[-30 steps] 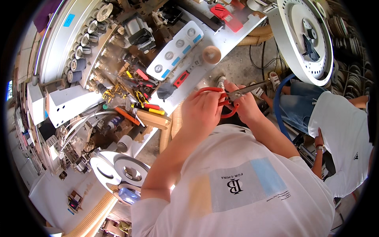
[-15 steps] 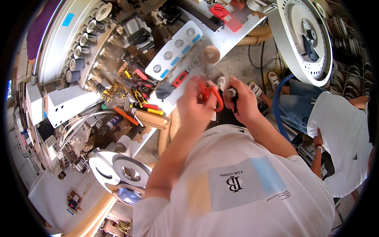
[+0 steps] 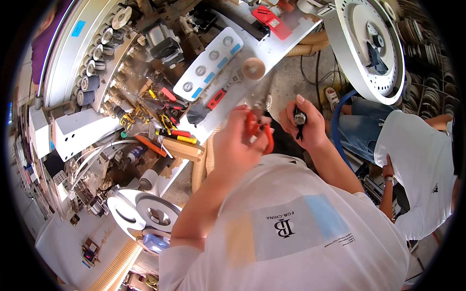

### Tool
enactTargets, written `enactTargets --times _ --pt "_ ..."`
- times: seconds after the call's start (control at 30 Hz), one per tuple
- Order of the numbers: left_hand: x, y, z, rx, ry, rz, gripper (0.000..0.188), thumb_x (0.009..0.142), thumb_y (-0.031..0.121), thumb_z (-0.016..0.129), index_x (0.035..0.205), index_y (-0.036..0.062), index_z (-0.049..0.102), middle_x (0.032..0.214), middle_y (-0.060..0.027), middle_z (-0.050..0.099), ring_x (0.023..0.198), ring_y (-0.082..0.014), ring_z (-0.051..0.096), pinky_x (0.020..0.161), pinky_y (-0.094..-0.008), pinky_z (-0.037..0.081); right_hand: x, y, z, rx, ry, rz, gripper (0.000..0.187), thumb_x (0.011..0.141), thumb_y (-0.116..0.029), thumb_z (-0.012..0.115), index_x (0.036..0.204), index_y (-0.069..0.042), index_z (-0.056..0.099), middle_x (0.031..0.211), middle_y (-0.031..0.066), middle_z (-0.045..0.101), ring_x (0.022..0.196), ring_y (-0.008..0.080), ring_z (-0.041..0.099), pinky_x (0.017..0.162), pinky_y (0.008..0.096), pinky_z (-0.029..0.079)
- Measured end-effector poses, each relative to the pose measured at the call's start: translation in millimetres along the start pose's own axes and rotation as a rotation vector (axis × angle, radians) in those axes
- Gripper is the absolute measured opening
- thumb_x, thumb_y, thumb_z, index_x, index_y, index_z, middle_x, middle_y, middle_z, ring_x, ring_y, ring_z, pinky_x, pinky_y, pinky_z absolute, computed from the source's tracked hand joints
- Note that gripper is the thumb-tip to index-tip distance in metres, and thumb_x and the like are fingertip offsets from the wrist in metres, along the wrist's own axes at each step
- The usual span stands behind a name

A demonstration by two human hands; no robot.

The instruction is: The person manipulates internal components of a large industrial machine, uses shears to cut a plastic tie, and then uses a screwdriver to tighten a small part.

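My left hand [image 3: 234, 145] is closed around red-handled scissors [image 3: 268, 139], whose blades point up and away and are smeared by motion. To its right, my right hand [image 3: 314, 127] grips a dark, short piece with a roundish metal end [image 3: 300, 118]; a black strip hangs below that end, and its exact kind is unclear. The two hands are apart, held in front of my white shirt. Beyond the left hand, a red-and-black-handled tool [image 3: 216, 99] lies on the white bench [image 3: 228, 109], near a round tan disc-shaped piece [image 3: 253, 69].
A white panel with round dials [image 3: 201, 71] lies on the bench. Pliers and other hand tools [image 3: 170, 127] crowd its left part. A large white perforated wheel [image 3: 371, 48] stands at the far right, and a person in a white shirt [image 3: 412, 160] is at my right.
My right hand has moved slightly right, away from the left, and turned so the metal end faces up. The scissors' blades now point more upward. The whole view has shifted a little.
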State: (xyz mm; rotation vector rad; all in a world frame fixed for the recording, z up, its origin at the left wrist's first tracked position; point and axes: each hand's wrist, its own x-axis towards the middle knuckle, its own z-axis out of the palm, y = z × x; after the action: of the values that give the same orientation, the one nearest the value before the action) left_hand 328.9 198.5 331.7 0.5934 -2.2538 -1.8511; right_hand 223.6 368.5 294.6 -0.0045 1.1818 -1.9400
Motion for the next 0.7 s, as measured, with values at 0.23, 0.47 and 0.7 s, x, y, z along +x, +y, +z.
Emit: enactTargets --times 0.23,0.47,0.7 --pt "5.7 1.0 16.2 0.1 -0.004 0.103 0.034 0.081 0.016 0.083 0.103 0.0054 0.06 0.09 -0.0057 0.075 0.079 -0.017 0.072 0.069 -0.0298 0.056 -2.2 4.1 10.5 -0.283 0.252 -0.029 0.045 0.107 -0.036 0.049 0.076 -0.004 0.061 0.066 0.0005 0.056 0.058 0.0075 0.046 0.054 0.0245 0.036" --pt "9.2 -4.0 20.0 0.137 0.065 0.217 0.032 0.081 0.014 0.083 0.101 0.0044 0.059 0.082 -0.0082 0.069 0.068 -0.0233 0.07 0.061 -0.0319 0.055 -3.8 7.6 18.5 -0.334 0.257 -0.073 0.041 0.108 -0.031 0.051 0.078 -0.004 0.062 0.067 -0.0031 0.057 0.059 0.0048 0.045 0.054 0.0236 0.037" --pt "10.8 -18.8 25.8 -0.16 0.005 -0.301 0.03 0.082 0.005 0.077 0.106 0.0025 0.059 0.08 -0.0033 0.07 0.067 -0.0081 0.064 0.063 -0.0259 0.053 -1.2 10.9 15.8 -0.886 0.287 -0.207 0.041 0.108 -0.026 0.045 0.076 -0.003 0.056 0.068 0.0011 0.052 0.064 0.0092 0.043 0.059 0.0285 0.035"
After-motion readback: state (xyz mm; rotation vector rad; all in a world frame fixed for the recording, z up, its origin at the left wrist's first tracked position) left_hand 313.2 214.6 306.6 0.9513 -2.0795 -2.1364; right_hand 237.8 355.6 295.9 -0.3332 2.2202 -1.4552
